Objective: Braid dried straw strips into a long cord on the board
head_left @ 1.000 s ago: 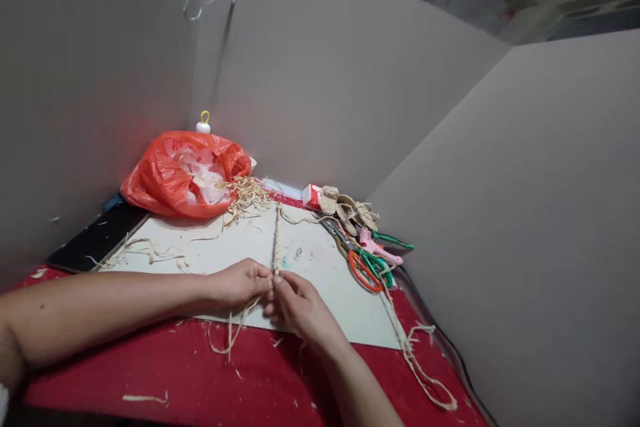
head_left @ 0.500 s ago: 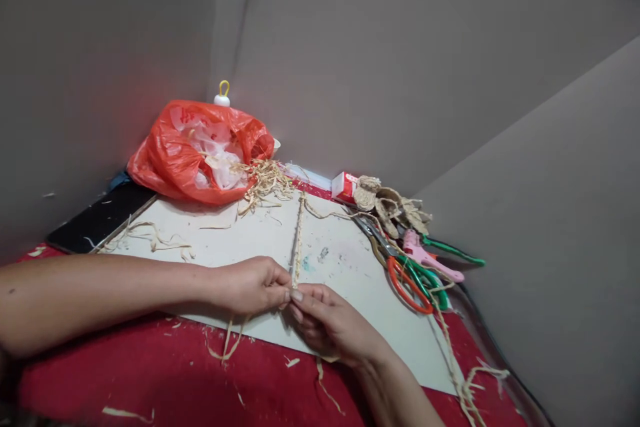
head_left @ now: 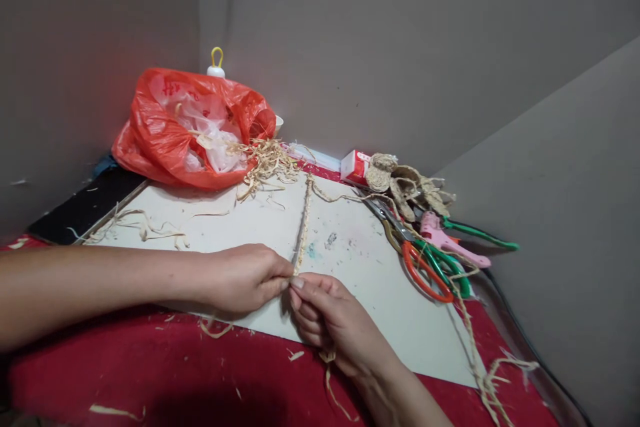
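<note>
A pale straw-coloured braid (head_left: 303,233) runs from the far side of the white board (head_left: 250,227) towards me. My left hand (head_left: 253,278) is closed, thumb and forefinger pinched at the braid's near end. Against its fingertips, my right hand (head_left: 325,313) pinches the same end from the right, the other fingers curled in. The exact grip point is hidden between the fingertips. Loose raffia-like strands (head_left: 327,373) hang below my right hand onto the red cloth (head_left: 200,373).
Behind stands a red plastic bag (head_left: 165,140) beside a heap of straw scraps (head_left: 270,163). At right lie orange-handled scissors (head_left: 425,277), green-handled scissors (head_left: 445,267), a pink tool (head_left: 447,240), coiled braids (head_left: 383,173) and a red-white box (head_left: 355,167). Grey walls (head_left: 375,47) enclose the back.
The camera view has shifted, so the bag and board sit higher and appear slightly larger. Both hands still pinch the braid's end; the left hand is turned a little more knuckles-up.
</note>
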`<state>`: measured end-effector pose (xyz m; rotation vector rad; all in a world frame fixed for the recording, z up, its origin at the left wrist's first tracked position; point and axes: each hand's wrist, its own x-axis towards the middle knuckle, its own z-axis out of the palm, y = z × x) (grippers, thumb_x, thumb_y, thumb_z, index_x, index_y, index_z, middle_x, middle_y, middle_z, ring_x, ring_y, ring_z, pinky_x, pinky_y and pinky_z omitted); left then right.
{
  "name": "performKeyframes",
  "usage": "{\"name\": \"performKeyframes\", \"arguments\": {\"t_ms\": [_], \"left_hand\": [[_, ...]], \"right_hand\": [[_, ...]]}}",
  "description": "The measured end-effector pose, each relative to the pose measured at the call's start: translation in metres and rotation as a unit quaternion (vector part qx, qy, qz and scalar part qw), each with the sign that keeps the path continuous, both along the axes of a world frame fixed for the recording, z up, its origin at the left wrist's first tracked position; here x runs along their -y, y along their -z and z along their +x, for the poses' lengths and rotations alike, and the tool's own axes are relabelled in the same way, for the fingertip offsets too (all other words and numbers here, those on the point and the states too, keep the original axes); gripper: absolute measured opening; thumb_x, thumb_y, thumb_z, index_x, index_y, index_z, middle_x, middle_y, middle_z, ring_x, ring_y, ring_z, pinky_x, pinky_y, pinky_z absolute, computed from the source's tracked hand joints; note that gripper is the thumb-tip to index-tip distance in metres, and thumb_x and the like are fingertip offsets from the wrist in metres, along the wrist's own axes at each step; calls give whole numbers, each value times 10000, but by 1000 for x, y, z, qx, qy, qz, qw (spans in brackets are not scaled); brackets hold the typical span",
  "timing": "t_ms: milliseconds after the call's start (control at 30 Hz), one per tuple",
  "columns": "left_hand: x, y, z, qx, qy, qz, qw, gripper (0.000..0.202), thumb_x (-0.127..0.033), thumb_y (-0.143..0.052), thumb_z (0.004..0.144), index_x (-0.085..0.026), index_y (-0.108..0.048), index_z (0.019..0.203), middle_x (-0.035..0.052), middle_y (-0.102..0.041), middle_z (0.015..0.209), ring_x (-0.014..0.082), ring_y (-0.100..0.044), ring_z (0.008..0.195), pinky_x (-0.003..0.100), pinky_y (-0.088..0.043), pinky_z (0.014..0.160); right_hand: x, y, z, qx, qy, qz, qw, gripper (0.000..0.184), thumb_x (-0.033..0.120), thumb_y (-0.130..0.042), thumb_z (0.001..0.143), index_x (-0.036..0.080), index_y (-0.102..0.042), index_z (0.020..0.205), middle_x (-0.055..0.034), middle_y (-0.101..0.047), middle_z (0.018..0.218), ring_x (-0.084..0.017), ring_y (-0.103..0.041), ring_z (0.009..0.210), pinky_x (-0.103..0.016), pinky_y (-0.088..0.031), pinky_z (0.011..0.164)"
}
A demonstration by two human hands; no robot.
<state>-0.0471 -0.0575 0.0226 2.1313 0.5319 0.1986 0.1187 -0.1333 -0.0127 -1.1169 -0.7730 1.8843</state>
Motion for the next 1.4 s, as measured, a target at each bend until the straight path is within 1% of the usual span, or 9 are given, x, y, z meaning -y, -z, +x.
{"name": "performKeyframes", "arguments": {"t_ms": [167, 267, 467, 767, 1033, 1167, 1233, 1333, 1400], "left_hand": [[7, 0, 0, -69, -33, -195, 978, 264, -261, -340, 877, -167, -525, 714, -18, -515, 543, 94, -418, 436, 197, -349, 448], [21, 9, 2, -54, -73, -238, 967, 248, -289, -294, 894, -177, -485, 783, -23, -543, 521, 99, -437, 400, 201, -374, 433], [39, 15, 7, -18, -133, -200, 971, 141, -210, -322, 863, -184, -460, 875, -38, -557, 545, 97, -496, 451, 189, -391, 475], [40, 27, 12, 5, -163, -145, 976, 145, -169, -374, 812, -174, -503, 877, -7, -584, 617, 124, -547, 573, 222, -421, 587], [27, 0, 1, -23, -123, -82, 989, 300, -197, -494, 718, -166, -592, 1000, -18, -577, 637, 113, -481, 529, 208, -338, 491], [11, -4, -1, 86, -205, -2, 975, 326, -200, -446, 783, -154, -590, 1072, 6, -605, 736, 128, -525, 657, 227, -396, 616], [9, 3, 1, 112, -192, -27, 975, 252, -197, -412, 813, -149, -592, 983, 13, -601, 774, 127, -529, 702, 232, -406, 655], [12, 15, 4, 64, -115, -145, 981, 205, -202, -348, 842, -153, -531, 766, -23, -513, 638, 105, -478, 602, 219, -392, 588], [15, 19, 4, 47, -92, -157, 982, 194, -188, -352, 833, -160, -483, 692, -36, -469, 612, 97, -452, 589, 214, -383, 583]], "right_hand": [[4, 2, -8, 53, 70, 11, 996, 322, 392, -632, 801, 157, -524, 610, 126, -263, 382, -21, -138, 333, -163, -111, 321], [6, 4, -12, 34, 91, 11, 995, 366, 386, -646, 794, 180, -445, 567, 121, -274, 390, -25, -141, 343, -167, -124, 318], [10, 3, -19, -12, 102, -8, 995, 396, 375, -650, 797, 187, -396, 558, 122, -262, 398, -25, -131, 356, -161, -111, 326], [11, 4, -24, 28, 100, 28, 994, 310, 350, -634, 822, 165, -506, 610, 110, -323, 375, -28, -191, 334, -175, -118, 333], [12, 2, -15, 14, 108, 16, 994, 251, 321, -663, 804, 156, -542, 659, 124, -253, 414, -24, -131, 373, -162, -116, 347], [8, 0, -11, -11, 75, 16, 997, 224, 310, -664, 803, 145, -568, 686, 123, -236, 429, -21, -127, 377, -158, -101, 347], [7, -1, -10, -12, 59, 15, 998, 217, 300, -657, 809, 139, -576, 689, 122, -234, 430, -19, -124, 375, -155, -101, 345], [6, -2, -8, -9, 37, 13, 999, 240, 297, -652, 812, 139, -562, 654, 118, -249, 424, -15, -129, 365, -154, -111, 341], [5, -3, -5, -5, 17, 7, 1000, 230, 308, -656, 806, 134, -581, 676, 119, -260, 421, -13, -133, 360, -153, -112, 341]]}}
